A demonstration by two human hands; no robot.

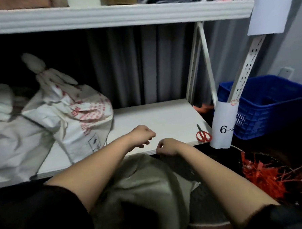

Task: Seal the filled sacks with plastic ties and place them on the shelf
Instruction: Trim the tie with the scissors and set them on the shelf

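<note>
I am crouched at a white shelf [161, 117], looking down over both bare forearms. My left hand [143, 135] is curled into a loose fist just above the shelf's front edge; my right hand [166, 146] sits close beside it, fingers curled inward as if pinching something thin, though I cannot tell what, if anything, either hand holds. Below my arms, in front of the shelf, lies a greyish sack [150, 181] with its top bunched toward my hands. I judge I am tightening or threading a tie at its neck. A sealed white sack with red print [71, 115] already rests on the shelf to the left. Red scissors [203, 135] lie at the shelf's right corner, and a heap of red plastic ties [262, 175] sits on the floor to my right. Next, I would cinch the tie firmly, then lift the sack onto the bare shelf space.
</note>
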